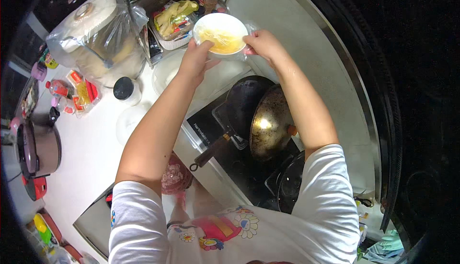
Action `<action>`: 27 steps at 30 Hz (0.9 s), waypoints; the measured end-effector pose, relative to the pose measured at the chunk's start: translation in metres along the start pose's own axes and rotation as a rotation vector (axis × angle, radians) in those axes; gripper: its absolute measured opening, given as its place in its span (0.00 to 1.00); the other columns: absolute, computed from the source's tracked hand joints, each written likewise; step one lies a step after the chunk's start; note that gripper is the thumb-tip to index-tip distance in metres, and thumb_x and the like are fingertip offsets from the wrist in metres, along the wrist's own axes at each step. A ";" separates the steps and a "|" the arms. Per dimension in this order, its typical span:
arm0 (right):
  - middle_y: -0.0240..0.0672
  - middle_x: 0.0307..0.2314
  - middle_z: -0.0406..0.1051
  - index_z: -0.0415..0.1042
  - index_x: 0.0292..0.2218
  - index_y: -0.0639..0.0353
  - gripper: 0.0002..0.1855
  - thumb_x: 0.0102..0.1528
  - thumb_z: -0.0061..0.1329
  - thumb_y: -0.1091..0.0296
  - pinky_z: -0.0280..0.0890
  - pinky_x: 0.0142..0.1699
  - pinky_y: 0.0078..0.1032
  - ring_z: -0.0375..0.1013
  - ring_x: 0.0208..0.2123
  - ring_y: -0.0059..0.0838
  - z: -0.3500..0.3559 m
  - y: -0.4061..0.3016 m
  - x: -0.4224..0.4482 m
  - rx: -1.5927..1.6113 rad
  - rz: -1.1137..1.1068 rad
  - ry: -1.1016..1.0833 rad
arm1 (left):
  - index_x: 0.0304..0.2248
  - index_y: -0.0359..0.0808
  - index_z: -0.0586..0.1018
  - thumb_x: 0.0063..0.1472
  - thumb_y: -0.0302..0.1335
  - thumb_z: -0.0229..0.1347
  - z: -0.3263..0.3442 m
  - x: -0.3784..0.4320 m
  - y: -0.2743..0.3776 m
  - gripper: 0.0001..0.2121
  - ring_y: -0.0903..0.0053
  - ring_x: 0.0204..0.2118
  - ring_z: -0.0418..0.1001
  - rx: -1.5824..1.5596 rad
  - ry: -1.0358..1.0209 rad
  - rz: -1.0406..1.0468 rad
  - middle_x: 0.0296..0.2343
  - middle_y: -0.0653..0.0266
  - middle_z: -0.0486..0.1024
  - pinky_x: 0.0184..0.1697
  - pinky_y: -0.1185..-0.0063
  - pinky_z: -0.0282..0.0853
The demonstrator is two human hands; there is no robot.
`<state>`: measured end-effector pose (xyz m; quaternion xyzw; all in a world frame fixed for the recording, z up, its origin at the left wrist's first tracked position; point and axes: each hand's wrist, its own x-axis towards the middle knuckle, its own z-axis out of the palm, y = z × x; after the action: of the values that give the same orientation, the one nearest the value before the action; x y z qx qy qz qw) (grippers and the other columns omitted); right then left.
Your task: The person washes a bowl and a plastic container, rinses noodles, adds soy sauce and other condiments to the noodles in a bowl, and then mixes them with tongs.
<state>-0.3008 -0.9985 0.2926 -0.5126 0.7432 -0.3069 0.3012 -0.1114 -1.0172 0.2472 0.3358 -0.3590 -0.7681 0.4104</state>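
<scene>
A white bowl [220,21] is held up in front of me, above a clear plastic tub or lid [165,70]. Yellow food [223,44], possibly beaten egg, lies in its bottom. Thin clear plastic film [250,26] shows around the bowl and seems to cover it. My left hand [196,59] grips the bowl's lower left rim, thumb on the edge. On the right side, my right hand [264,44] pinches the rim and some of the film. Under my forearms sits a black frying pan [248,91] on a black gas stove [237,172].
A metal wok lid [269,127] leans beside the pan, near my right forearm. The pan's handle [212,152] projects over the stove's front edge. Left are a dark-lidded jar [124,88], a plastic-covered appliance [104,44] and a cooker [39,149]. A packed condiment tray [174,44] stands behind the bowl.
</scene>
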 end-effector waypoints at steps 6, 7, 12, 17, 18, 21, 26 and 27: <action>0.37 0.23 0.70 0.68 0.32 0.68 0.20 0.49 0.47 0.56 0.67 0.32 0.20 0.70 0.22 0.26 -0.017 0.048 0.015 0.095 0.158 -0.054 | 0.46 0.35 0.59 0.54 0.31 0.48 -0.015 -0.033 0.016 0.20 0.74 0.38 0.69 -0.082 0.068 -0.024 0.40 0.60 0.66 0.34 0.79 0.73; 0.39 0.28 0.71 0.67 0.36 0.66 0.21 0.50 0.45 0.55 0.66 0.36 0.23 0.71 0.28 0.30 -0.011 0.066 0.017 -0.283 0.042 0.129 | 0.46 0.33 0.59 0.55 0.31 0.47 -0.020 -0.042 0.020 0.20 0.73 0.38 0.70 -0.099 0.054 -0.026 0.39 0.58 0.66 0.34 0.79 0.74; 0.46 0.39 0.67 0.64 0.44 0.65 0.24 0.51 0.43 0.56 0.61 0.45 0.33 0.67 0.42 0.40 -0.010 0.072 0.006 -0.977 -0.006 0.015 | 0.46 0.29 0.60 0.57 0.33 0.47 -0.048 -0.096 0.049 0.21 0.73 0.35 0.72 -0.065 0.046 -0.009 0.38 0.54 0.69 0.34 0.80 0.74; 0.33 0.37 0.68 0.62 0.45 0.58 0.22 0.55 0.38 0.52 0.62 0.43 0.28 0.67 0.38 0.28 0.080 -0.056 -0.137 0.406 0.065 -0.287 | 0.46 0.28 0.60 0.56 0.37 0.48 -0.083 -0.179 0.079 0.24 0.72 0.36 0.72 -0.031 0.080 0.003 0.39 0.53 0.68 0.33 0.80 0.74; 0.31 0.35 0.69 0.63 0.44 0.58 0.21 0.56 0.36 0.52 0.63 0.41 0.27 0.68 0.35 0.25 0.100 -0.072 -0.163 0.638 0.186 -0.327 | 0.46 0.28 0.60 0.56 0.37 0.48 -0.089 -0.194 0.083 0.24 0.72 0.36 0.72 -0.021 0.080 -0.001 0.39 0.53 0.68 0.33 0.80 0.74; 0.26 0.29 0.65 0.64 0.38 0.58 0.14 0.55 0.41 0.59 0.62 0.36 0.17 0.65 0.31 0.18 0.140 -0.087 -0.221 1.234 0.295 -0.445 | 0.48 0.33 0.58 0.58 0.37 0.45 -0.110 -0.236 0.086 0.22 0.75 0.38 0.71 -0.044 0.090 -0.062 0.41 0.58 0.67 0.37 0.79 0.71; 0.23 0.29 0.65 0.64 0.34 0.55 0.06 0.53 0.43 0.66 0.60 0.37 0.16 0.64 0.32 0.16 0.182 -0.095 -0.294 1.320 0.272 -0.430 | 0.48 0.33 0.59 0.58 0.38 0.44 -0.140 -0.296 0.092 0.22 0.75 0.40 0.70 -0.019 0.083 -0.101 0.41 0.59 0.67 0.39 0.78 0.70; 0.24 0.29 0.65 0.64 0.34 0.55 0.06 0.53 0.43 0.67 0.60 0.37 0.16 0.65 0.32 0.17 0.187 -0.098 -0.308 1.378 0.293 -0.432 | 0.48 0.34 0.59 0.58 0.38 0.44 -0.145 -0.306 0.094 0.22 0.76 0.40 0.70 -0.010 0.080 -0.122 0.41 0.60 0.67 0.40 0.77 0.68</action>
<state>-0.0115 -0.7626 0.2912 -0.1516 0.3668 -0.5530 0.7326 0.1759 -0.8285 0.3174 0.3855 -0.3174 -0.7794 0.3784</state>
